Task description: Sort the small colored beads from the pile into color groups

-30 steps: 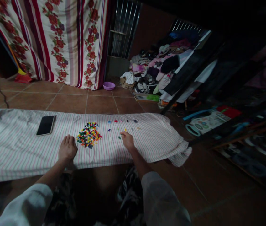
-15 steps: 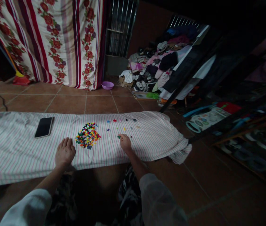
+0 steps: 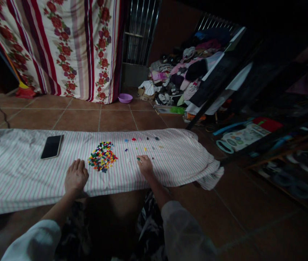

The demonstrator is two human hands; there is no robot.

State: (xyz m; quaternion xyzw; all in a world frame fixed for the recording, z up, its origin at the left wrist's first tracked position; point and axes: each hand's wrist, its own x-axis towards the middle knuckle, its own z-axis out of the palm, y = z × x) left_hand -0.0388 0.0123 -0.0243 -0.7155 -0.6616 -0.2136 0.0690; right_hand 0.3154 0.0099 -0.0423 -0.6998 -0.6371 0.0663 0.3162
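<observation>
My left hand (image 3: 76,177) lies palm down on the striped cloth (image 3: 47,185), its fingers stretched out and resting flat. To its right is a heap of small multicoloured pieces (image 3: 102,157), too small to name by kind. My right hand (image 3: 145,165) is at the cloth with thumb and forefinger pinched at a small dark green piece (image 3: 139,158). Beyond it, little pieces sit apart in loose rows by colour, among them red (image 3: 134,139), blue (image 3: 126,140) and yellow (image 3: 145,149). A white piece (image 3: 128,160) is just left of the right hand.
A dark-screened tablet or phone (image 3: 52,147) lies at the left of the cloth. Across the tiled floor are a floral curtain (image 3: 74,50), a purple basin (image 3: 125,98), a broom (image 3: 24,90) and a heap of clothes (image 3: 181,72). A dark metal post rises at right.
The right hand stays in nearly the same place over the green piece, its fingers shifted slightly. The left hand has not moved on the cloth; the view has drifted a little.
</observation>
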